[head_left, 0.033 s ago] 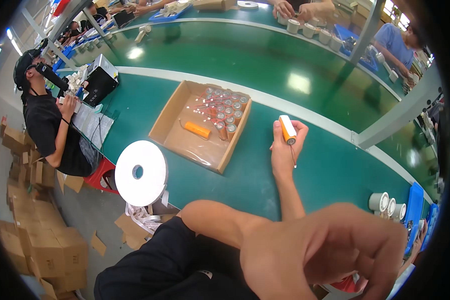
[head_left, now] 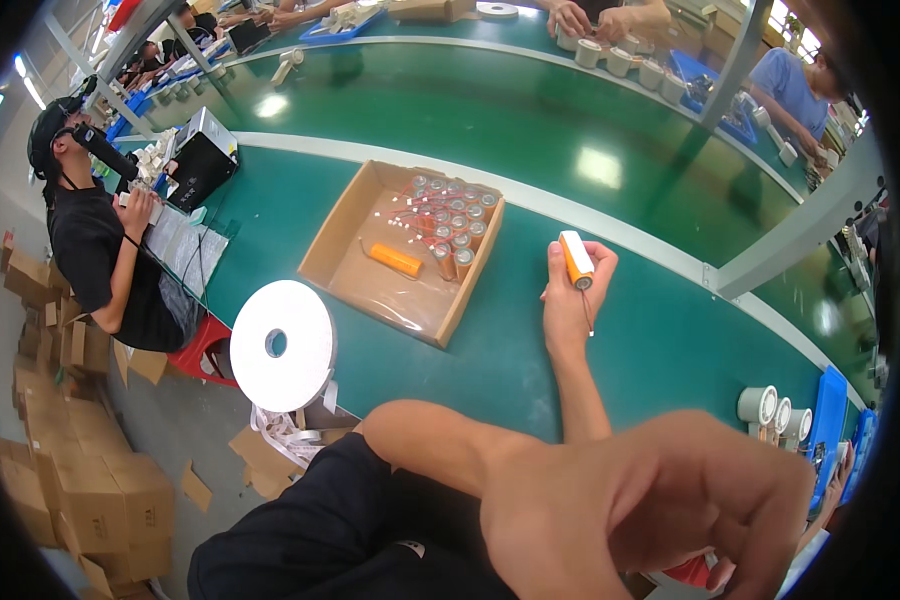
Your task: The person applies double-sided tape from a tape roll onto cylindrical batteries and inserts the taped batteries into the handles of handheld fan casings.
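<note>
My right hand is closed around an orange cylindrical battery above the green table. A white strip lies along the battery's upper side, and a thin wire with a small white plug hangs from its near end. My left arm crosses from the left, and my left hand is large and close at the lower right. Its fingers curl inward; their tips are partly hidden, so I cannot make out anything held. Another orange battery lies in the open cardboard box, left of several upright batteries with red wires.
A big white roll of tape sits at the table's left edge, with loose strips hanging below. White round parts stand beside a blue tray at the right. A co-worker sits at the left; metal posts rise behind the table.
</note>
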`<state>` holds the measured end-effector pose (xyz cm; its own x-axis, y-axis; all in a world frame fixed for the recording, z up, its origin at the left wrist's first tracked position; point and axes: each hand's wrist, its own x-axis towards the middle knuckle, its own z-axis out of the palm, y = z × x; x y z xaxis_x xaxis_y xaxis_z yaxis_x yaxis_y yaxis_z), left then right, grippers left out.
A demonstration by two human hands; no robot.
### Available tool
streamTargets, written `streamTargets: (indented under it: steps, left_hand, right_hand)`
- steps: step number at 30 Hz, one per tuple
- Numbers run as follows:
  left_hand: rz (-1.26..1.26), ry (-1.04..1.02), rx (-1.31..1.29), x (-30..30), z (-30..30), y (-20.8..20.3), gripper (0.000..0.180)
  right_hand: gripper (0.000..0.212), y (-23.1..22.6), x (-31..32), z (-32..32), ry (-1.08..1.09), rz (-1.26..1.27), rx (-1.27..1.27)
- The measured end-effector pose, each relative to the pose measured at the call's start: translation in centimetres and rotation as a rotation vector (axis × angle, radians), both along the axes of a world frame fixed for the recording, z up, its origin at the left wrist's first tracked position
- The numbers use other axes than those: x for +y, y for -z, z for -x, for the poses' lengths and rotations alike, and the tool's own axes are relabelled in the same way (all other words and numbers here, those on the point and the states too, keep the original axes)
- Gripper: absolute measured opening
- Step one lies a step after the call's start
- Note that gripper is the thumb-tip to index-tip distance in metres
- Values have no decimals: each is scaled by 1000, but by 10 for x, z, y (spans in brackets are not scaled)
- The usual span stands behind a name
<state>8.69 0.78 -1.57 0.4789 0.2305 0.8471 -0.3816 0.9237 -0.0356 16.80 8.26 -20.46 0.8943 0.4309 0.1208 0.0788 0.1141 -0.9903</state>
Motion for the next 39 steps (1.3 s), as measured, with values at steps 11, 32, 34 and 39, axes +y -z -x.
streamTargets:
  steps: [11, 32, 34, 39]
  left_hand:
    - [-36, 82, 17, 9, 7, -1, 30]
    - [-78, 70, 22, 29, 14, -11, 35]
    - [-74, 85, 9, 27, 14, -10, 34]
    - [-65, 106, -19, 25, 12, -7, 33]
  right_hand:
    - [33, 7, 2, -3, 32, -13, -91]
    - [33, -5, 1, 3, -26, 11, 22]
    - [33, 1, 1, 1, -21, 5, 8]
    - [33, 2, 2, -1, 5, 16, -49]
